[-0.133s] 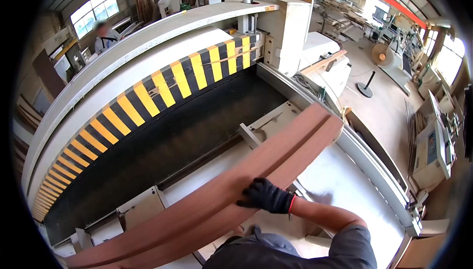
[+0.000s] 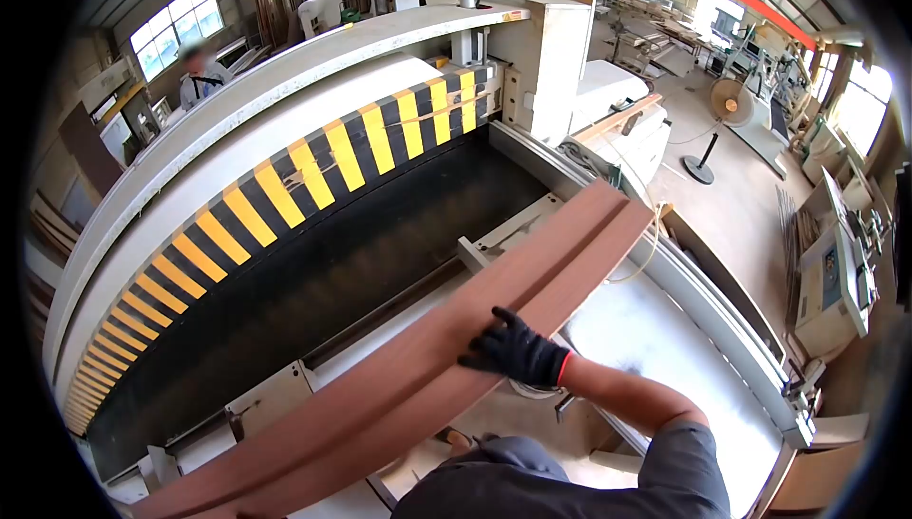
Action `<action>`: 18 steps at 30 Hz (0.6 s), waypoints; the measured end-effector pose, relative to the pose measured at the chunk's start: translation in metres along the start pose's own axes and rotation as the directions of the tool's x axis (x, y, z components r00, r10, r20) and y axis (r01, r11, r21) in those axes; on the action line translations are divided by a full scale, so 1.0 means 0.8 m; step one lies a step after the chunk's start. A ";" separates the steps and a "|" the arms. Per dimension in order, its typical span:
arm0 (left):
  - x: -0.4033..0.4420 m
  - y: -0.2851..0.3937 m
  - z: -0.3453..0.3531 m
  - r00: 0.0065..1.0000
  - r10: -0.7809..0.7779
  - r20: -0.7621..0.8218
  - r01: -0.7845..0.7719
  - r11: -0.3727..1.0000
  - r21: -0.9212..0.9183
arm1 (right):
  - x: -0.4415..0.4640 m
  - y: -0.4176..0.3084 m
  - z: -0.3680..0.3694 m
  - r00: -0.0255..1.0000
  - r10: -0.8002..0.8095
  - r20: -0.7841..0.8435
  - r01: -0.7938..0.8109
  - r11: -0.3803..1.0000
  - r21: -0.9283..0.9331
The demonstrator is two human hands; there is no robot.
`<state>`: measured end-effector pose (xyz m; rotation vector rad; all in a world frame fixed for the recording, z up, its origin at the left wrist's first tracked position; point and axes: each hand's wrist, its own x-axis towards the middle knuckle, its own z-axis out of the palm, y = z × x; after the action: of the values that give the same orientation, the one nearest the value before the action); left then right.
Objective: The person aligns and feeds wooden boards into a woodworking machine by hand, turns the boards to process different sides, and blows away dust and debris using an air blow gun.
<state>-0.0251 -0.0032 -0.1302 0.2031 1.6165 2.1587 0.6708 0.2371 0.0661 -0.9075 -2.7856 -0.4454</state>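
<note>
Timber [image 2: 399,372] of a muted reddish brown is stretching diagonally across the near part of the machine, from the surface's near left corner to its right edge. Its broad face is looking matt and fairly even in colour, with a darker lengthwise line dividing it into two bands; whether that line is marking a groove or a joint between two boards, one cannot tell. The near edge is showing a paler, thin strip towards the right end, and both long sides are appearing slightly bowed in this wide view. The right hand [image 2: 518,350], in a black glove with a red cuff, is lying palm down across the face, right of its middle and covering part of the dark line. Its fingers are spreading apart and bending a little over the wood, touching it from above without closing around it. The left hand is staying out of sight, so its state cannot be told. Beneath the wood, the pale surface [image 2: 679,339] is showing on the near right side, and a metal bracket [image 2: 473,255] is standing just beyond the timber's far side. The timber's right end is reaching close to the metal rail [image 2: 727,320] along the surface's right edge, with a thin yellowish cord [image 2: 655,245] looping beside it. Beyond, a black bed [image 2: 380,234] is running below a bar [image 2: 347,158] striped yellow and black. Farther off, another person [image 2: 198,82] is standing past the machine's far left side.
</note>
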 end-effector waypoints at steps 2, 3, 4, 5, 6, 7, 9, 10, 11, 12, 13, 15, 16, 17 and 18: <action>-0.028 0.048 0.036 0.953 -0.304 0.006 0.285 0.885 -0.369 | 0.005 0.024 0.010 0.998 0.018 0.062 -0.016 0.999 -0.030; 0.037 -0.028 0.024 0.924 0.366 0.115 -0.379 0.914 0.141 | 0.007 0.038 0.021 0.995 0.035 0.092 -0.027 0.996 -0.087; 0.074 -0.067 -0.022 0.998 0.025 0.056 -0.011 0.970 -0.242 | 0.013 0.048 0.033 0.993 0.064 0.100 -0.057 0.996 -0.070; 0.044 -0.053 0.011 0.989 -0.138 0.044 0.144 0.906 -0.397 | 0.012 0.058 0.042 0.989 0.089 0.117 -0.083 0.995 -0.058; -0.008 -0.018 0.068 0.981 -0.190 0.050 0.192 0.875 -0.444 | 0.010 0.063 0.045 0.980 0.134 0.146 -0.129 0.991 -0.039; 0.003 -0.026 0.057 0.982 -0.082 0.173 0.146 0.904 -0.401 | 0.015 0.063 0.049 0.968 0.181 0.173 -0.181 0.983 -0.016; -0.036 0.012 0.099 0.950 -0.141 0.279 0.234 0.912 -0.337 | 0.025 0.065 0.007 0.935 0.225 0.273 -0.258 0.962 0.091; -0.046 0.022 0.106 0.945 -0.186 0.269 0.269 0.909 -0.318 | 0.019 0.062 0.009 0.947 0.253 0.198 -0.289 0.941 0.177; -0.054 0.022 0.117 0.937 -0.230 0.263 0.308 0.900 -0.307 | 0.012 0.061 0.012 0.949 0.289 0.124 -0.312 0.915 0.256; -0.067 0.030 0.129 0.919 -0.254 0.302 0.342 0.894 -0.288 | 0.009 0.056 0.007 0.922 0.382 0.067 -0.387 0.890 0.241; -0.078 0.041 0.137 0.899 -0.278 0.337 0.374 0.889 -0.264 | 0.005 0.046 0.005 0.882 0.471 0.012 -0.460 0.856 0.236; -0.086 0.043 0.143 0.872 -0.314 0.376 0.408 0.891 -0.202 | -0.020 0.027 0.031 0.675 0.718 -0.168 -0.655 0.688 0.312; -0.093 0.050 0.145 0.872 -0.324 0.368 0.409 0.894 -0.183 | -0.038 0.019 0.053 0.553 0.813 -0.182 -0.722 0.577 0.382; -0.097 0.058 0.148 0.872 -0.332 0.360 0.410 0.897 -0.165 | -0.049 0.007 0.073 0.468 0.859 -0.208 -0.758 0.511 0.405; -0.099 0.059 0.147 0.884 -0.320 0.340 0.396 0.900 -0.183 | -0.056 -0.005 0.076 0.410 0.902 -0.139 -0.813 0.430 0.393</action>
<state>0.0769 0.0555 -0.0385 0.1329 1.0998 1.9052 0.6996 0.2300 -0.0037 -1.8154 -1.6166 -0.0121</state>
